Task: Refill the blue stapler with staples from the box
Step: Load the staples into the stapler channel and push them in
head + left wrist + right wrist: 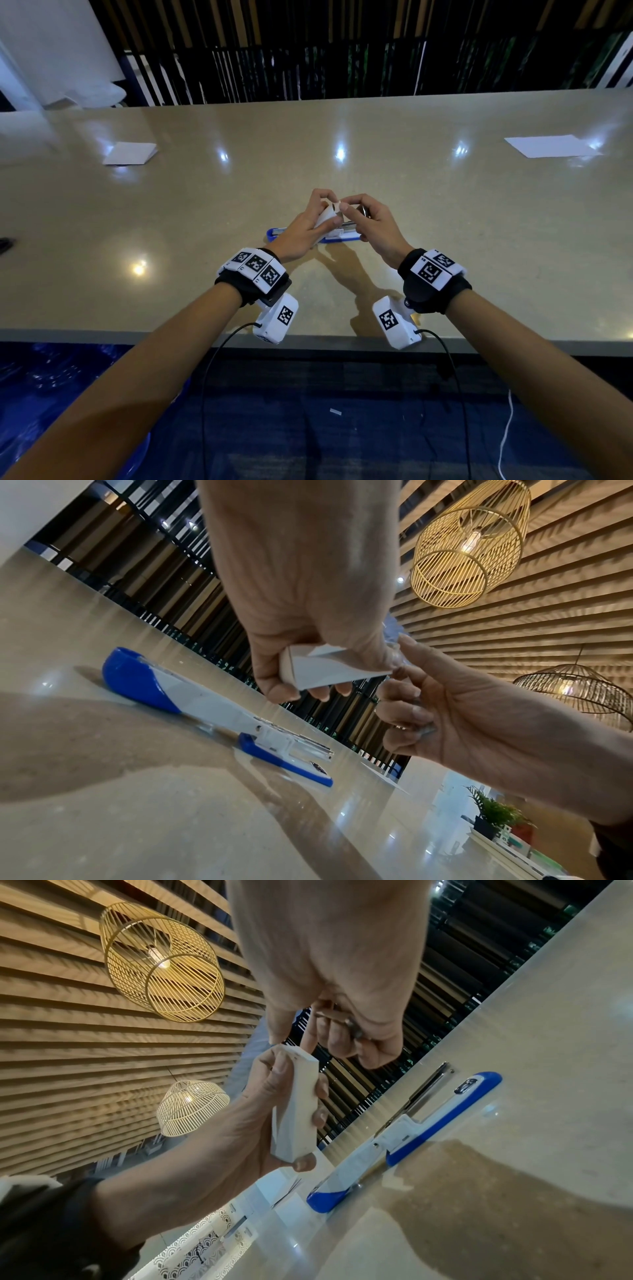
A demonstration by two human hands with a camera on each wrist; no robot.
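Beige stone, polished enough to mirror the ceiling lights, makes up the counter (pixel 445 212), and the person's two forearms reach over its near edge with marker-covered wristbands on both. Just above the surface the left hand (pixel 301 233) curls its fingers and thumb around a small white box (pixel 322 669), holding it off the counter, while the right hand (pixel 373 226) pinches at the box's open end with thumb and forefinger; its other fingers are curled around something small and metallic (pixel 354 1027), perhaps a strip of staples, though that cannot be told for sure. Directly beneath the hands lies the blue stapler (pixel 212 712), folded wide open and flat on the counter, its metal staple channel (pixel 308 744) exposed. Judging from this, opening the stapler is done and the box is being worked; loading the channel and closing the stapler appear still to come. Farther off, a white sheet of paper (pixel 130 152) lies to the left and a second sheet (pixel 551 145) to the right, both well apart from the work. Beyond the far edge stands a dark slatted screen (pixel 308 51), and woven cage lamps (pixel 469 542) hang under a ribbed wooden ceiling.
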